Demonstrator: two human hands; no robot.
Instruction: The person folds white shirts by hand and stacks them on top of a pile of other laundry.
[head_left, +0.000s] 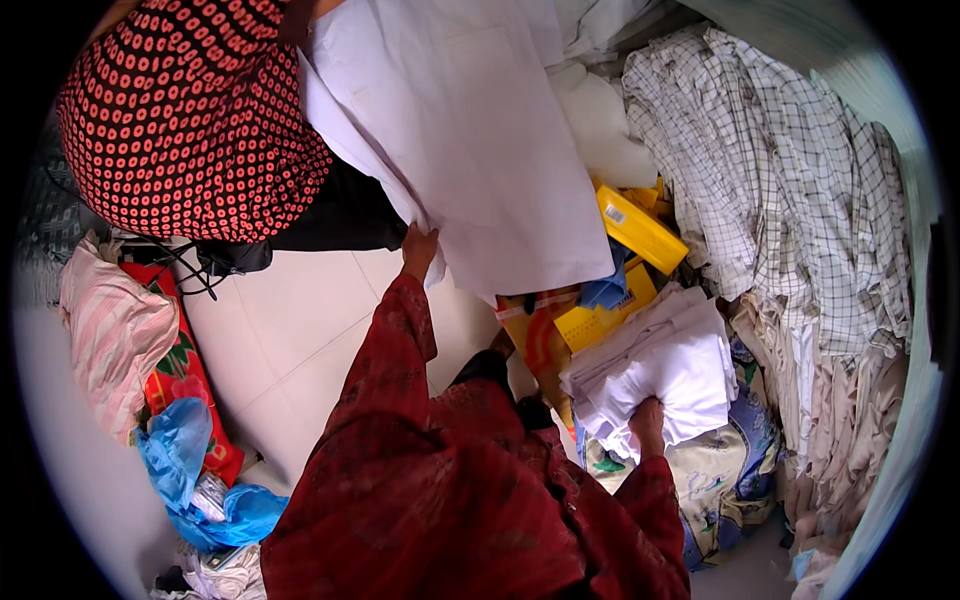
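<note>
My left hand (420, 249) grips the edge of a large white cloth (480, 150) that hangs from the top middle of the view, over black cloth at its left. At the lower right my right hand (648, 426) is on a stack of folded white cloth (667, 360), its fingers closed on the near edge, partly hidden in the folds. The stack lies on a flowered cloth bundle (709, 480). Both sleeves are dark red.
Another person in black-and-red patterned clothing (195, 127) is at the upper left. Checked cloths (780, 180) are heaped at right, beside yellow boxes (641, 229). A red flowered bundle (187, 375) and blue plastic bag (176, 450) lie at left on the tiled floor.
</note>
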